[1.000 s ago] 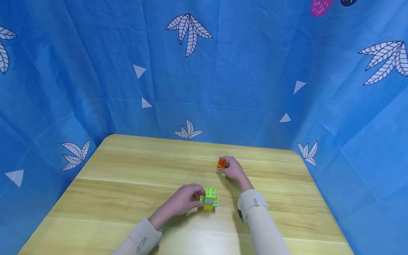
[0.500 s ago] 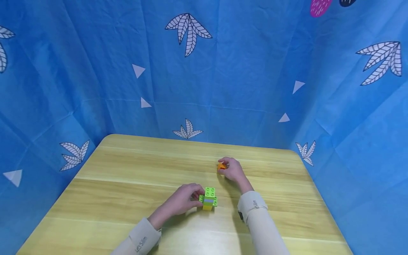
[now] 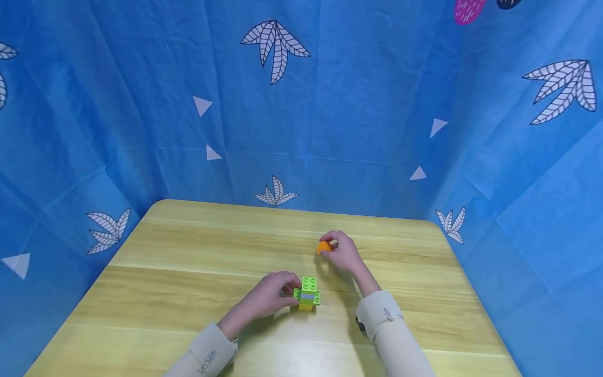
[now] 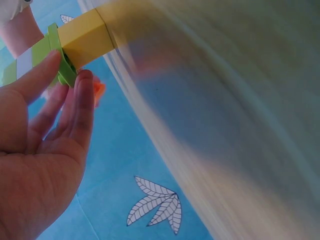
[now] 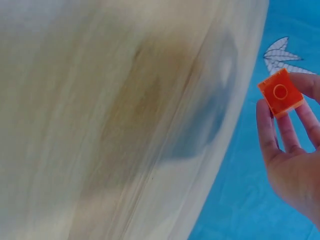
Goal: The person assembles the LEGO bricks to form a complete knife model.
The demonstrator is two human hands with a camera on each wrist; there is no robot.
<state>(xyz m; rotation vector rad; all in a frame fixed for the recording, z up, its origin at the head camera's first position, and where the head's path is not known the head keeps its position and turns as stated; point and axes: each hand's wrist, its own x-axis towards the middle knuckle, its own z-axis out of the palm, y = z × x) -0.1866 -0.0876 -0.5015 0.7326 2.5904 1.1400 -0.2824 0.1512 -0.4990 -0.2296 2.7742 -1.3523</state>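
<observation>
A small stack of toy building bricks [image 3: 309, 284] stands upright on the wooden table. From the bottom it runs yellow brick [image 4: 87, 37], green plate jutting out at both sides, then green, pale lilac and green bricks. My left hand [image 3: 273, 294] pinches the near end of the green plate [image 4: 64, 67] between thumb and fingers. Farther back and to the right, my right hand [image 3: 345, 255] holds an orange brick [image 3: 323, 247] by its fingertips. In the right wrist view, the hollow underside of the orange brick [image 5: 281, 92] shows, with a round tube inside.
The wooden table [image 3: 188, 235] has rounded far corners. Close behind it and along its sides hangs a blue cloth [image 3: 367, 104] printed with white leaves and triangles.
The orange brick has turned in my right hand: its studs faced up before, and a smooth face shows now. That hand has shifted slightly left. My left hand stays on the stack.
</observation>
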